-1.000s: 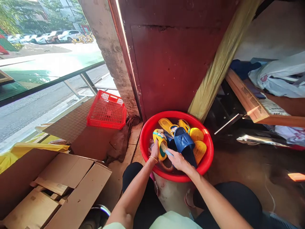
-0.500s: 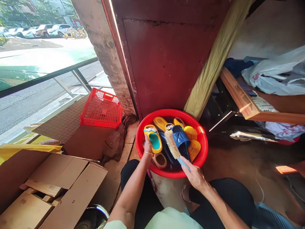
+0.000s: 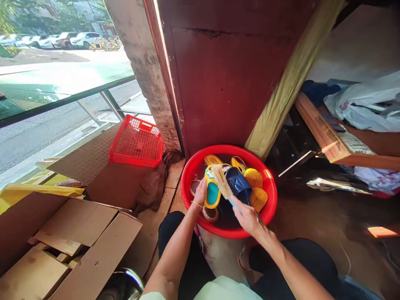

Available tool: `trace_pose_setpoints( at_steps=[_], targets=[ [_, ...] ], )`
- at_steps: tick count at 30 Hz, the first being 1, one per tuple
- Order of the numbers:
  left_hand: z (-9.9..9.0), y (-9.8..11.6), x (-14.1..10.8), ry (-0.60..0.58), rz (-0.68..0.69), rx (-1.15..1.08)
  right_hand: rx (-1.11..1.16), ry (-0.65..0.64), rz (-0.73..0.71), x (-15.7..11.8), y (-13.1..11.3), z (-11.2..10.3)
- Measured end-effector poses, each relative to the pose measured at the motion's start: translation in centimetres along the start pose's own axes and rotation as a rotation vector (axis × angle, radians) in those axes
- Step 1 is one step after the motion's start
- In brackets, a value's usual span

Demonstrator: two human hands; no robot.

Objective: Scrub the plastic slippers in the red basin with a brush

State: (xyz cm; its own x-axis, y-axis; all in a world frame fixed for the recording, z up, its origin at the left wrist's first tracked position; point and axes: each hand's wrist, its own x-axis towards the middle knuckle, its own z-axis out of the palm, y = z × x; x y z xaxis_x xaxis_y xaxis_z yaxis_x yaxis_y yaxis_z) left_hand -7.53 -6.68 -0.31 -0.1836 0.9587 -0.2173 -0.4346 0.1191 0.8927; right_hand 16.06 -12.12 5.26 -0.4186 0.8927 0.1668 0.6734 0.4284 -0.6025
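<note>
My left hand [image 3: 201, 193] grips a yellow slipper [image 3: 213, 194] with a teal insole by its left side, above the red basin [image 3: 271, 196]. In my right hand [image 3: 249, 217] is the blue handle of a scrubbing brush [image 3: 222, 183]. Its pale bristles lie against the slipper's right edge and upper strap. Just right of the brush sits a dark blue slipper [image 3: 239, 182] with a quilted strap. Several yellow slippers [image 3: 258, 199] rest around it, soles partly showing. A brownish slipper [image 3: 210, 213] pokes out below my left hand. The basin's bottom is mostly hidden.
A red plastic crate [image 3: 137, 143] stands to the left on brown cardboard. Nearer me is an open cardboard box [image 3: 90, 233] with wooden pieces. A dark red door [image 3: 218, 83] rises behind the basin. At right, a wooden shelf [image 3: 340, 146] holds bags and cloth.
The yellow slipper in my left hand has shifted right, toward the brush. The brush bristles now meet the slipper instead of being apart from it. The whole view has swung slightly left.
</note>
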Motion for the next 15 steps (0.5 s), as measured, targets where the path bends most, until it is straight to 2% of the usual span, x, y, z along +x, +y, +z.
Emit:
trace_pose_setpoints(
  at_steps=[1, 3, 6, 8, 9, 11, 13, 15],
  targets=[
    [-0.1, -0.2, 0.2, 0.009, 0.083, 0.021, 0.004, -0.006, -0.014, -1.1, 0.1, -0.1],
    [0.0, -0.6, 0.4, -0.032, 0.145, 0.054, -0.005, 0.036, -0.022, -2.3, 0.1, -0.6],
    [0.6, -1.0, -0.3, -0.199, 0.140, 0.108, -0.066, 0.111, -0.005, -1.0, -0.4, -2.0],
    [0.9, -1.0, -0.9, -0.274, 0.144, 0.137, -0.126, 0.109, 0.036, 0.4, -0.4, -2.8],
    [0.9, -0.8, -1.2, -0.269, 0.154, 0.144, -0.154, 0.100, 0.067, 0.8, 0.0, -3.2],
    [0.7, -0.4, -1.5, -0.180, 0.190, 0.152, -0.176, 0.089, 0.130, 0.4, 1.2, -3.7],
    [0.6, 0.3, -1.4, -0.060, 0.242, 0.180, -0.130, 0.108, 0.166, -1.4, 2.9, -4.0],
    [1.3, 0.9, -1.0, 0.024, 0.291, 0.220, -0.058, 0.179, 0.184, -3.5, 4.4, -4.2]
  ],
)
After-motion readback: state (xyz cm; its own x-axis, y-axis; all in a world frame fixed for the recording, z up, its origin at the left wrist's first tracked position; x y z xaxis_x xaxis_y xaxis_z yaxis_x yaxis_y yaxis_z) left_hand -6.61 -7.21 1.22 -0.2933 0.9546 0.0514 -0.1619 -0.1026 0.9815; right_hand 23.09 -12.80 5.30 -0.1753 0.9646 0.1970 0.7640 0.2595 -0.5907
